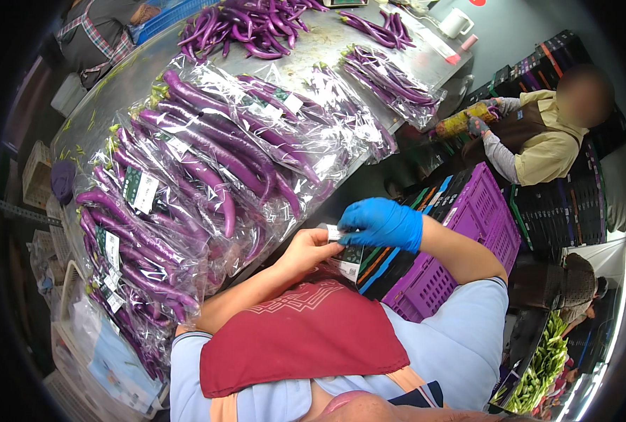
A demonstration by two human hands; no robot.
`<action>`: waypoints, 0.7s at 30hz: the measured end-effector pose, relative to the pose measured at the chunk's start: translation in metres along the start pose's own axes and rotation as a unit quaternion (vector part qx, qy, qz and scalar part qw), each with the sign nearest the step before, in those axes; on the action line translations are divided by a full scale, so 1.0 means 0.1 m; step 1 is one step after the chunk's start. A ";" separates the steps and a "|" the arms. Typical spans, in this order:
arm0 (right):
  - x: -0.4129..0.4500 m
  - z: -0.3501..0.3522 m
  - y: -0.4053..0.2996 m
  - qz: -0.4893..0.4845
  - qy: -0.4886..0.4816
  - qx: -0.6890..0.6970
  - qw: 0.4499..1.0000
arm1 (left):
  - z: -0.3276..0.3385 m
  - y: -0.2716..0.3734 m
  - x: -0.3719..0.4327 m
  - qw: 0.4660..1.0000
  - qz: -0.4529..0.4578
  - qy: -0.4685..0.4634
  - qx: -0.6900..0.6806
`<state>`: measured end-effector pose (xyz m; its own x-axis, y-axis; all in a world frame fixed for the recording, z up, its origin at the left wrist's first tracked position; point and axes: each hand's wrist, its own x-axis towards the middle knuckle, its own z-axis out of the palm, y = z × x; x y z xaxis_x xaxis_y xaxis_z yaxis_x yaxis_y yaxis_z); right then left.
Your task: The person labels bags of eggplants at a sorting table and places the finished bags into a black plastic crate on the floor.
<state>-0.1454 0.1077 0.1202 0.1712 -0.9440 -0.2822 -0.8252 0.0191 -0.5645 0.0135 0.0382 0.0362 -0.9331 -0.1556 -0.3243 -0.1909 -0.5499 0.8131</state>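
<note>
My bare left hand (309,252) pinches a small bunch of printed labels (348,268) in front of the apron. My right hand (380,224), in a blue glove, meets it there, with its fingertips closed on the upper part of the labels. Beyond both hands, long purple eggplants (213,142) in clear plastic bags lie in an overlapping row on the metal table (318,31). Several bags carry green and white labels (143,191). A loose heap of unbagged eggplants (244,24) lies at the far side.
Stacked crates, one purple (434,282), stand close at my right. A co-worker (540,132) at the right holds a yellow bundle. Another person (94,39) stands at the far left beside a blue crate (173,16). A white basket (70,316) sits at lower left; a white jug (455,24) at back right.
</note>
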 end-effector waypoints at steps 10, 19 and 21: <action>0.13 0.32 0.10 -0.039 0.092 -0.181 0.978 | -0.03 0.10 0.02 0.997 -0.063 0.040 0.027; 0.50 -0.87 0.49 0.039 0.237 0.229 0.943 | -0.13 -0.06 0.11 0.994 -0.075 -0.080 0.011; 0.86 -1.18 0.31 0.053 0.191 0.166 0.966 | -0.16 -0.06 0.10 0.993 -0.071 -0.091 0.026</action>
<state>-0.2196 -0.0115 0.1702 -0.1684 -0.9825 -0.0798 -0.5986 0.1663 -0.7836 0.0102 0.0265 0.0205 -0.9346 0.0739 -0.3479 -0.3350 -0.5119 0.7911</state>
